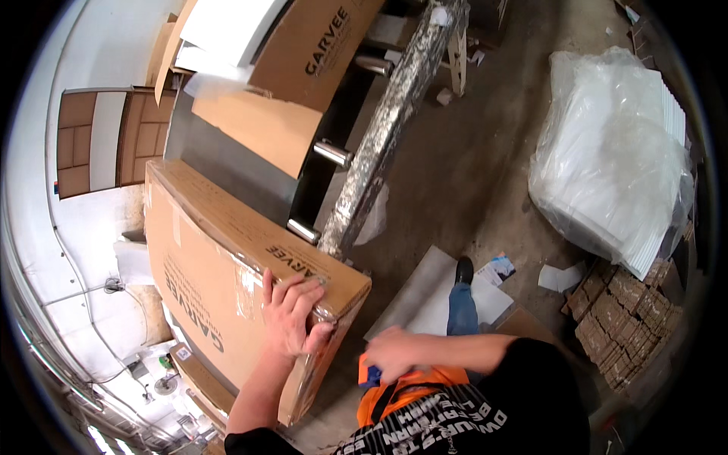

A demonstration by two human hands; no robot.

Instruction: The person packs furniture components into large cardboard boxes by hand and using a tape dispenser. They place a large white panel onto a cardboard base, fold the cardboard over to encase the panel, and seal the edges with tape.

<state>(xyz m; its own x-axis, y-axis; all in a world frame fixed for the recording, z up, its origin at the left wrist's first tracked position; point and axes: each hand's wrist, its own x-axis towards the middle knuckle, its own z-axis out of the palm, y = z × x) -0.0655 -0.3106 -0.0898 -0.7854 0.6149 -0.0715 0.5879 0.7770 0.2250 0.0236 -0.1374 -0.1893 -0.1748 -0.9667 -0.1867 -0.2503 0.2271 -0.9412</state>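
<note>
A large, flat brown cardboard box (208,280) with dark print stands on its edge at the left, clear tape along its near corner. Across that taped edge lies my left hand (294,312), palm down, its fingers stretched out and the thumb apart. Close to my waist, my right hand (394,355) has its fingers curled over a small orange and blue item (369,373). The hand is slightly blurred and covers most of that item, so its kind does not show. Orange cloth (409,390) hangs at my waist beneath it.
Beyond the box runs a roller conveyor with metal rollers (334,154) and a silver-wrapped rail (387,125). Another printed carton (318,53) lies farther along it. White sheets in clear plastic (607,152) stand right, near stacked cardboard (626,322). A pale sheet (421,299) lies underfoot.
</note>
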